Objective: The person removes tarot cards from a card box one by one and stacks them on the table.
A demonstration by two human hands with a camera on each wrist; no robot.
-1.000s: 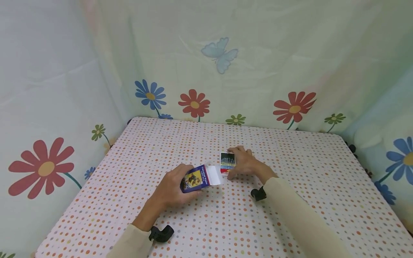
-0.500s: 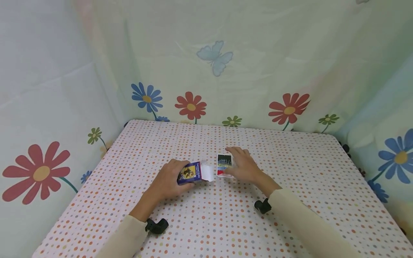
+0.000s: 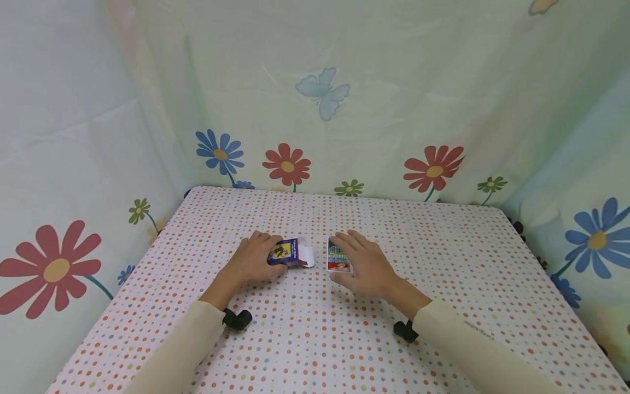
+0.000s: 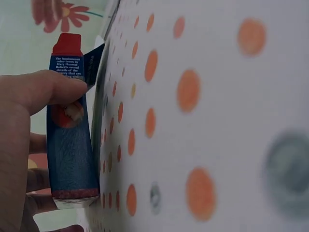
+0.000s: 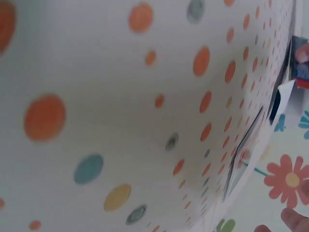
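My left hand [image 3: 251,257] grips a blue tarot card box [image 3: 284,251] by its long sides, thumb on the near side and fingers on the far side. Its white end flap [image 3: 306,255] stands out toward the right. In the left wrist view the thumb presses the printed side of the box [image 4: 72,150], which lies along the tablecloth. A small stack of cards [image 3: 338,258], a picture face up, lies just right of the flap. My right hand [image 3: 366,265] hovers over its right part with loosely bent fingers; the right wrist view shows the fingertips [image 5: 295,220] apart from the cards [image 5: 241,154].
A dotted cloth [image 3: 305,339] covers the table. Fabric walls printed with flowers and a butterfly [image 3: 324,94] rise behind it and at both sides. A black wrist mount [image 3: 237,319] sits under the left wrist, another [image 3: 406,331] under the right.
The left hand has lowered and levelled the box, bringing its flap down close to the cloth. The right hand has loosened from the card stack and its fingers now spread above it.
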